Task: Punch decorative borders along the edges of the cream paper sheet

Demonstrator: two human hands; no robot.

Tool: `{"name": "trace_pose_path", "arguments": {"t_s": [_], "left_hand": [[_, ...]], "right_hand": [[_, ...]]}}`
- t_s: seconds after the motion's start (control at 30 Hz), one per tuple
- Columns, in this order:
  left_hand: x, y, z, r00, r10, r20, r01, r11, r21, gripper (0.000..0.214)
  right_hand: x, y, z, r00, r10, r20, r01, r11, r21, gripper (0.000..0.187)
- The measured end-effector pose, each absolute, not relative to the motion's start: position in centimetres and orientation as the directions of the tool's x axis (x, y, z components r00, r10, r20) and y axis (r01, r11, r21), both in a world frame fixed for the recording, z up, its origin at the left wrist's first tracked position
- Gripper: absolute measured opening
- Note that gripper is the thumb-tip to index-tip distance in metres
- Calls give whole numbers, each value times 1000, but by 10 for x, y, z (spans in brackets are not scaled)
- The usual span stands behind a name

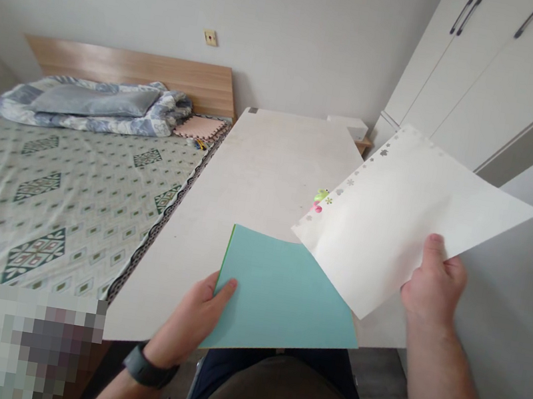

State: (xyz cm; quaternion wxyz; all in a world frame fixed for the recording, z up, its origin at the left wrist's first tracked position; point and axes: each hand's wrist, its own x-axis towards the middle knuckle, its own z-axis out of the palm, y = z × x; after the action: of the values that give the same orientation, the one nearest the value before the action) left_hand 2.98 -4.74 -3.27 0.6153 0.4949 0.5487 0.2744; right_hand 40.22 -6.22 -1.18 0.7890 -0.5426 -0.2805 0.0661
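White paper sheet [384, 225], its far-left edge cut with flower-like holes, is held over the right side of the counter [270, 173] in the head view. Right of the counter stands a wardrobe [468, 76], doors shut, contents hidden; a white box-like thing [349, 127] sits by its far right corner. Hands are well apart: the right hand [435, 283] pinches the white sheet's near edge, thumb on top; the left hand [206, 305] grips teal sheet [286, 297] at the counter's near edge, thumb above. White overlaps teal; whether they touch, I cannot tell.
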Motion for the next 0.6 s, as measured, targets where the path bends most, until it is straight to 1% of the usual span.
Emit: {"name": "trace_pose_path", "arguments": {"t_s": [0.1,0.2,0.4,0.6], "left_hand": [[32,-46,-35,250,898,-363,226,310,924,47],[32,-45,-37,240,912,-333,226,281,933,46],[25,-46,-42,215,904,-368,199,328,923,48],[21,-47,-40,170,912,-373,171,346,923,47]], "right_hand": [[400,-59,-10,858,388,337,170,404,-899,45],[397,-57,-8,859,403,316,131,424,-896,44],[398,-59,-10,879,385,281,100,428,-898,43],[404,-59,-15,887,373,271,95,428,-899,43]]}}
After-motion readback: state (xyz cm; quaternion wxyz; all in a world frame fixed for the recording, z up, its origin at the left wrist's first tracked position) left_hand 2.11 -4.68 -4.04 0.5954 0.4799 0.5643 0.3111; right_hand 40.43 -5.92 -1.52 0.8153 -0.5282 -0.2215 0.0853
